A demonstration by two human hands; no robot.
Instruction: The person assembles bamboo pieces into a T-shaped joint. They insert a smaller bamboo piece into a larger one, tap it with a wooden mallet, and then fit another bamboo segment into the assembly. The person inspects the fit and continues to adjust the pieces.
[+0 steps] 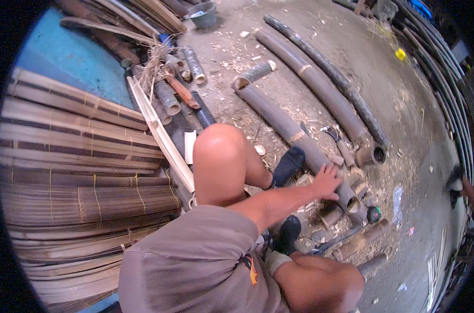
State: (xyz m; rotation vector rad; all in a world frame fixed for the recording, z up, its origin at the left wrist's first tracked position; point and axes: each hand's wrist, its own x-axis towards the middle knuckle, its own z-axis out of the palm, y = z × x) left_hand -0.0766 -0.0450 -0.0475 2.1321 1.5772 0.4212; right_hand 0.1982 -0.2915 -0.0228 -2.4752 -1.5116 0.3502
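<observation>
My left hand (327, 181) lies palm down with its fingers spread on a thick brown bamboo pole (271, 117), close to its near, open end. The pole lies on the ground in front of me, between my two dark-covered feet. By that end are short bamboo pieces (331, 215) and a dark object with a green end (374, 214). A long, thin dark object (341, 239) lies next to my right foot; its kind is unclear. My right hand does not show.
A second thick bamboo pole (320, 86) and a thinner dark pole (346, 86) lie beyond. Wood chips litter the ground. Slatted bamboo panels (85, 198) are stacked at left. Short bamboo tubes (166, 98) lie near a bucket (203, 16). Long poles (440, 68) line the right side.
</observation>
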